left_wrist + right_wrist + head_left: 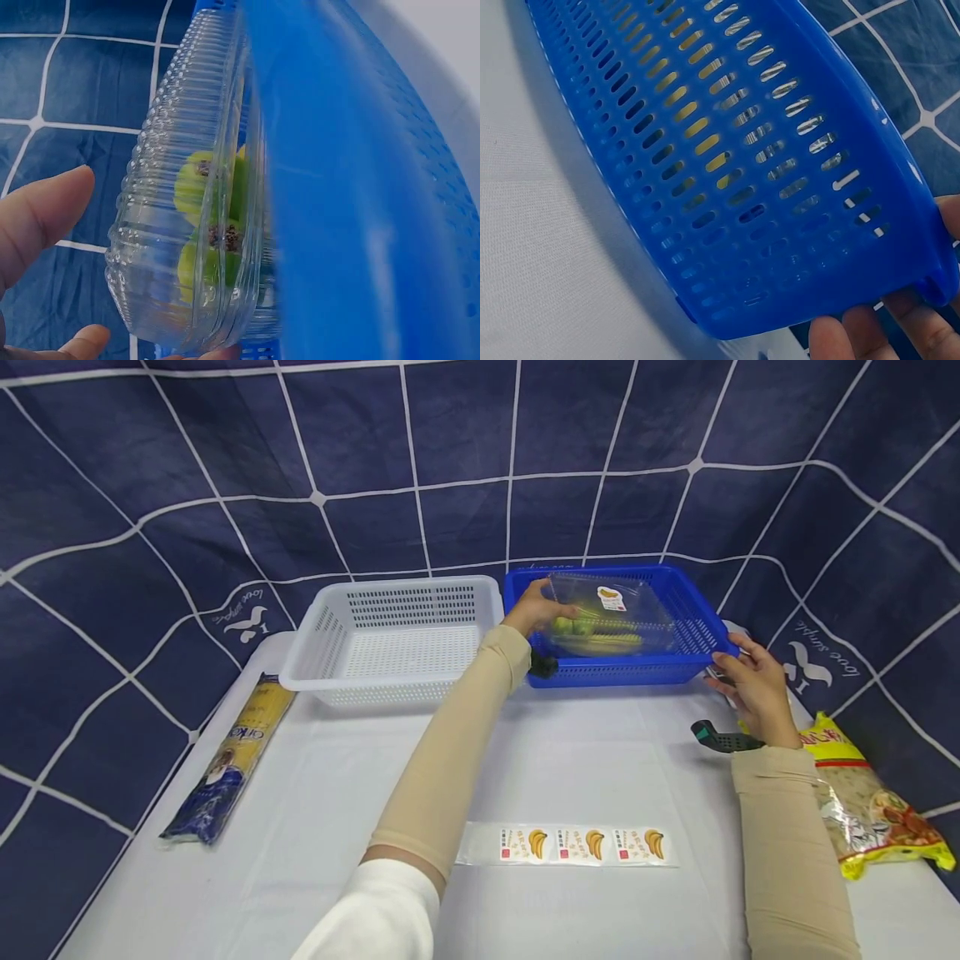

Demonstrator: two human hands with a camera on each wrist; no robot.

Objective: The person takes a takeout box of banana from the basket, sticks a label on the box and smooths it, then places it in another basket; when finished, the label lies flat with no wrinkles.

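A clear plastic clamshell box [637,618] with a banana sticker lies tilted inside the blue basket [615,672]. Green-yellow bananas [214,247] show through its ribbed wall. My left hand [536,610] is at the box's left end. In the left wrist view the thumb [49,214] stands away from the plastic, while fingertips meet its lower edge. My right hand [757,685] holds the basket's near right corner, thumb at the rim and fingers [855,334] under the lip.
Left of the blue basket stands a white basket [390,689]. A noodle pack [232,760] lies at the left table edge, a yellow-trimmed food bag [870,802] at the right. In front lies a strip of banana stickers [570,845]. A dark checked cloth [465,452] rises behind.
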